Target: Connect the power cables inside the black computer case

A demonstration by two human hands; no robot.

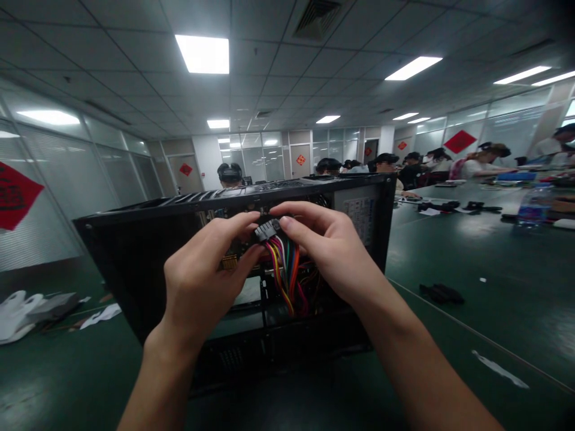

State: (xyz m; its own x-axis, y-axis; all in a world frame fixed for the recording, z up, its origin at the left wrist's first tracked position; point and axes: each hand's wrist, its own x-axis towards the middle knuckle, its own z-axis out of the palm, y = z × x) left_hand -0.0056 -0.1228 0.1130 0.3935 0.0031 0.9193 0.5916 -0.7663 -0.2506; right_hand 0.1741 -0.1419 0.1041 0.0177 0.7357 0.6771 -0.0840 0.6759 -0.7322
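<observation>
A black computer case (126,263) stands open-sided on the green table in front of me. Between my hands is a dark multi-pin power connector (268,230), with a bundle of coloured wires (284,269) running down from it into the case. My right hand (330,251) pinches the connector's right end between thumb and fingers. My left hand (202,269) closes on its left end, thumb below and fingers above. Part of the case's inside is hidden behind my hands. A labelled metal power supply (359,218) sits at the case's upper right.
White plastic bags (18,314) and a grey box (53,306) lie left of the case. On the right are a black bundle (441,294), a clear strip (501,369) and a large water bottle (533,206). Several people sit at tables farther back.
</observation>
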